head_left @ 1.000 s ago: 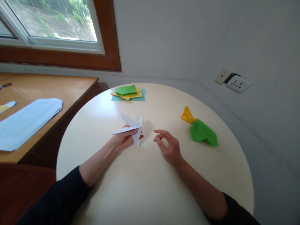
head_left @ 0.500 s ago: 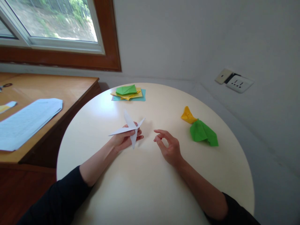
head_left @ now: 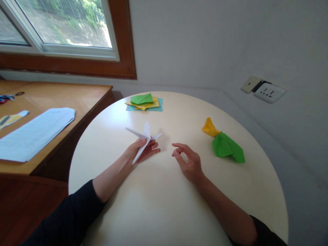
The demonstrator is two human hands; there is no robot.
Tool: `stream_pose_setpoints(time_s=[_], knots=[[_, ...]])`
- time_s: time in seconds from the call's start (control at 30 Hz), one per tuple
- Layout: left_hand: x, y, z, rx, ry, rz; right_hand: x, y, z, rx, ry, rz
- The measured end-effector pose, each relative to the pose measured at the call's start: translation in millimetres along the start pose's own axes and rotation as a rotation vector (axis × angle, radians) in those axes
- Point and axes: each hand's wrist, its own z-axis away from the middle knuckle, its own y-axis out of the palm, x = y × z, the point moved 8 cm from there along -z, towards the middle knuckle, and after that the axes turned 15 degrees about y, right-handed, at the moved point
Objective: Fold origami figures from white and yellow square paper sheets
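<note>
While the left hand (head_left: pixel 141 152) pinches the white paper model (head_left: pixel 144 139) just above the table (head_left: pixel 159 205), the right hand (head_left: pixel 189 161) rests empty, fingers loosely curled; shaping seems underway, needing both hands next.

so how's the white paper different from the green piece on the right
The white paper is folded into thin, sharp points and held in the left hand; the green piece is a broader, puffier shape lying on the table, touched by neither hand. Both are folded paper.
</note>
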Motion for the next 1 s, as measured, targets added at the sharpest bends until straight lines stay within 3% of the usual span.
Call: stream_pose_setpoints(time_s=[0.4,0.73,1.0], knots=[[-2.1,4.2,0.3,-0.017,0.015,0.067,1.0,0.3,0.3,0.01,-0.002,-0.022],[0.0,-10.3,-1.3,-0.02,0.009,0.013,-0.7,1.1,-0.4,0.02,0.017,-0.024],[-0.1,-8.6,-1.3,0.003,0.022,-0.012,-2.2,1.1,-1.1,0.012,0.031,-0.024]])
